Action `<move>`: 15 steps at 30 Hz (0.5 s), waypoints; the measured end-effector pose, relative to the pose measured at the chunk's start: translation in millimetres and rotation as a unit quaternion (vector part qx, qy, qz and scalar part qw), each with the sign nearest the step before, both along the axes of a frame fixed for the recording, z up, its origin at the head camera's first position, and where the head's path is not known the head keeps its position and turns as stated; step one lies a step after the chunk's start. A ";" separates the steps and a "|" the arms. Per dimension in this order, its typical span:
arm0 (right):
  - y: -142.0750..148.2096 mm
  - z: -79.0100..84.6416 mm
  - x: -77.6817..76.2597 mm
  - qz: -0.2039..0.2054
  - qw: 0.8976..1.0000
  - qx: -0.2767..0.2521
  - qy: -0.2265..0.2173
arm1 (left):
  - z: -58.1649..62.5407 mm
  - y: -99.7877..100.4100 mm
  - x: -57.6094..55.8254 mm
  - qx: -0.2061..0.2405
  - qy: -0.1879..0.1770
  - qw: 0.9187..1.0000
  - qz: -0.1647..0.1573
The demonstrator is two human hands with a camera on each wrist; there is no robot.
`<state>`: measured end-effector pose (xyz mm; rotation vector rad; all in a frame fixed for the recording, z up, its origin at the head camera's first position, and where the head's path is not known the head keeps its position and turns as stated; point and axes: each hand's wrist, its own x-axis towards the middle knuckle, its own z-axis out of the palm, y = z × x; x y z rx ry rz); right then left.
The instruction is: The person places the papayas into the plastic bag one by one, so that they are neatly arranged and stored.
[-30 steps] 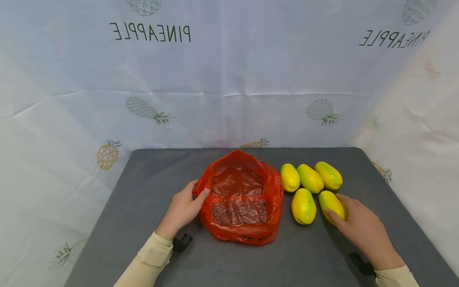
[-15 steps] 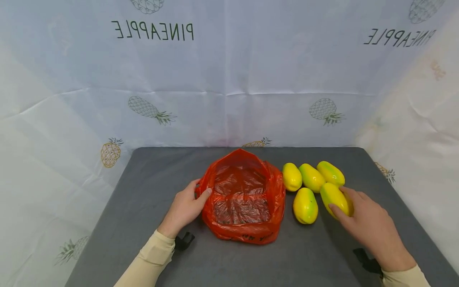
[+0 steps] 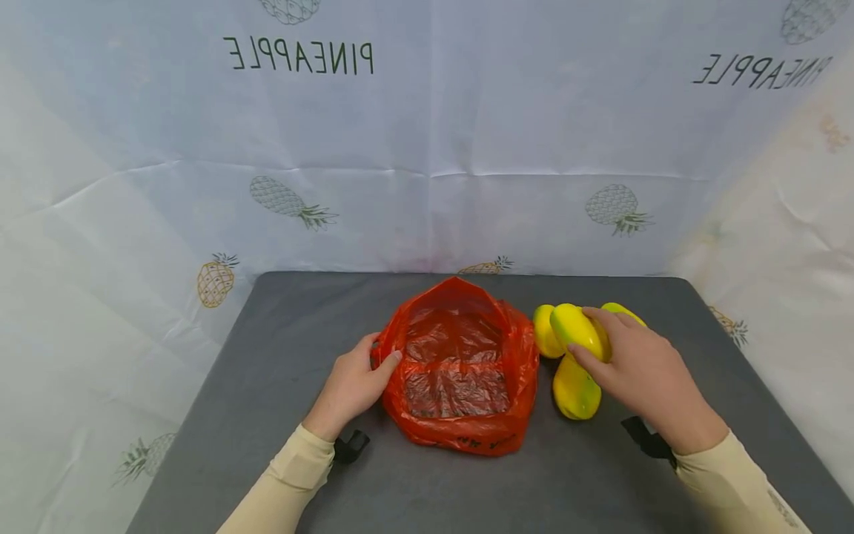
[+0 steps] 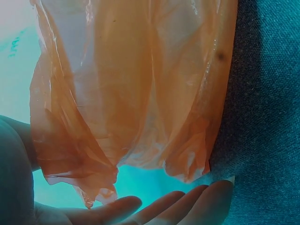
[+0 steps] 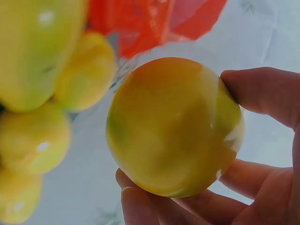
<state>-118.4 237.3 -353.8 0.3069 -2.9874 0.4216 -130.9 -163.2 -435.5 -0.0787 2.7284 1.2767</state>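
Note:
My right hand point(image 3: 643, 371) grips a yellow-green mango point(image 3: 575, 330) between thumb and fingers, raised over the other mangoes. In the right wrist view, the round end of this mango point(image 5: 173, 126) faces the camera, with the thumb on one side and fingers beneath. My left hand point(image 3: 350, 382) holds the left edge of a red plastic bag point(image 3: 460, 435), thumb over the rim and fingers behind it. The bag stands with its mouth spread wide and its inside visible. In the left wrist view, the bag's thin film point(image 4: 126, 84) hangs above the fingers point(image 4: 206, 201).
Other mangoes lie right of the bag: one beside its edge point(image 3: 545, 332), one nearer me point(image 3: 577, 393), and one at the back point(image 3: 620, 310) partly behind the right hand. All rest on a dark grey table point(image 3: 320, 311). A pineapple-print cloth point(image 3: 520, 148) hangs behind.
The right hand has lifted the mango and carried it left and away from me, over the other mangoes. The left hand keeps its place at the bag. The head view has shifted slightly.

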 end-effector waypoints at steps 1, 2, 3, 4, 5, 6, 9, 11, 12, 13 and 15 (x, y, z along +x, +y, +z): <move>-7.4 1.8 -3.4 0.009 1.000 -0.002 0.000 | -0.3 -0.6 0.5 0.001 0.001 1.000 0.002; -14.7 3.4 -6.6 0.018 1.000 -0.002 0.000 | -0.8 -1.3 1.1 0.001 0.001 1.000 0.003; -21.8 4.7 -9.7 0.026 1.000 -0.005 -0.002 | -1.0 -1.8 1.7 0.001 0.003 1.000 0.003; -29.0 5.8 -12.5 0.034 0.999 -0.005 -0.003 | -0.9 -2.1 2.3 0.001 0.004 1.000 0.002; -36.1 6.6 -15.2 0.041 0.999 -0.006 -0.004 | -0.9 -2.3 2.7 0.002 0.005 1.000 0.002; -43.0 7.3 -17.7 0.047 0.999 -0.006 -0.003 | -0.6 -2.3 3.0 0.003 0.007 1.000 0.001; -62.5 9.1 -25.0 0.060 0.998 -0.003 0.001 | 0.7 -1.8 2.9 0.005 0.011 1.000 -0.004; -74.8 9.7 -30.1 0.071 0.997 -0.004 0.002 | 1.2 -1.8 2.3 0.006 0.013 1.000 -0.004; -80.8 9.4 -32.6 0.076 0.997 -0.004 0.003 | 1.4 -1.8 2.1 0.006 0.014 1.000 -0.003; -86.8 9.1 -35.1 0.081 0.997 -0.005 0.001 | 1.6 -1.8 2.0 0.007 0.015 1.000 -0.003; -98.5 7.0 -39.9 0.089 0.996 -0.006 -0.002 | 1.8 -1.6 2.2 0.009 0.016 1.000 -0.001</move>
